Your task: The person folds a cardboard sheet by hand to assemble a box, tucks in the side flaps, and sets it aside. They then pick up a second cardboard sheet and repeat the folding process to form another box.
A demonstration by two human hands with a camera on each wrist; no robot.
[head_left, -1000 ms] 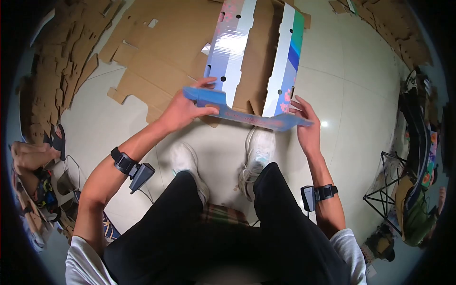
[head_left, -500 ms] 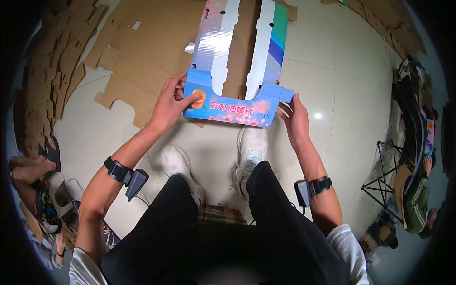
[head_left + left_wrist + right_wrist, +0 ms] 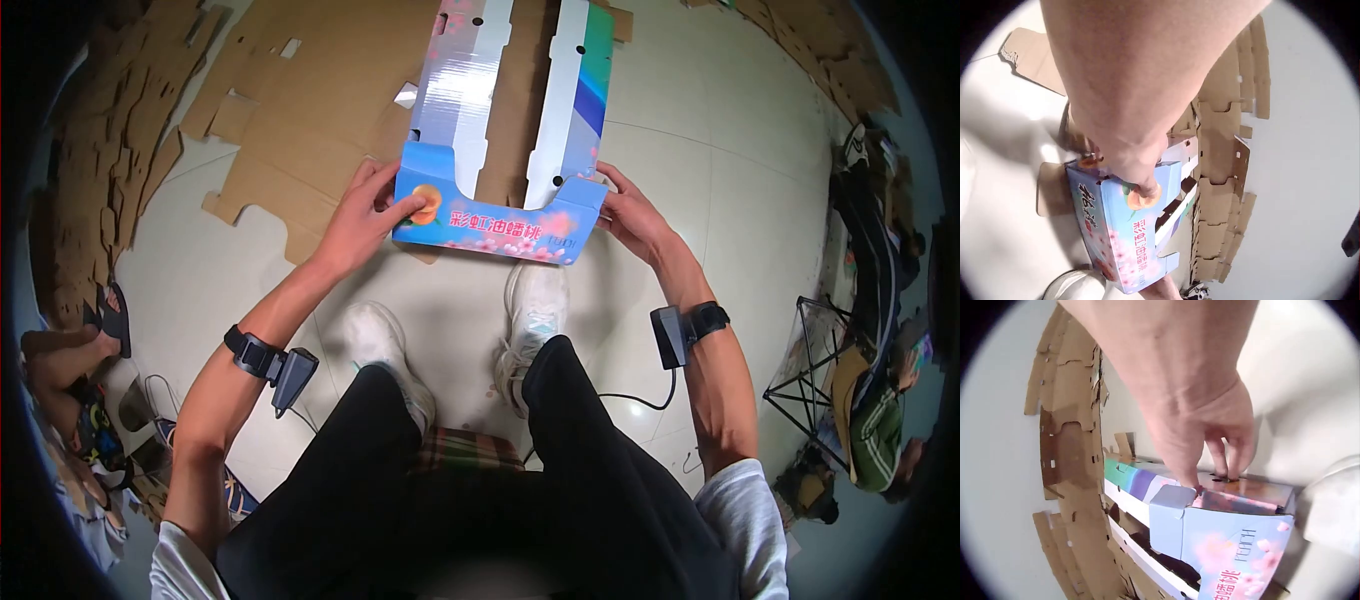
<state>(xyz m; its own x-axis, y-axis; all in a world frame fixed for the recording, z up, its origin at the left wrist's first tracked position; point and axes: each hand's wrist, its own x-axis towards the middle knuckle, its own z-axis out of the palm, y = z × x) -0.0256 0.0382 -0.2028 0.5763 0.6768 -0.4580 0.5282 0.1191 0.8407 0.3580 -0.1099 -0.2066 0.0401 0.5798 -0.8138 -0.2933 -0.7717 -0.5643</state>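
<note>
A part-folded printed cardboard box [image 3: 490, 225] lies before me, its long walls running away from my feet. Its near end panel is blue, with a peach picture, red lettering and pink blossoms, and has a curved cut-out along the top. My left hand [image 3: 362, 218] grips the panel's left end, thumb on the peach print and fingers behind. At the right corner, my right hand [image 3: 637, 215] pinches the cardboard between thumb and fingers. The right wrist view shows a blue end flap [image 3: 1169, 503] bent at that corner, with two fingertips [image 3: 1233, 472] against the side wall.
Flat brown cardboard [image 3: 310, 120] covers the floor beyond and left of the box. Stacked cardboard [image 3: 100, 150] stands along the left. My white shoes [image 3: 535, 310] are just below the box. A black folding frame [image 3: 800, 360] and another person [image 3: 880, 430] are at the right.
The end panel, seen nearly edge-on at first, has turned to show its printed face. Its right flap, which stuck out sideways, is now folded back, and my right hand has closed in on that corner.
</note>
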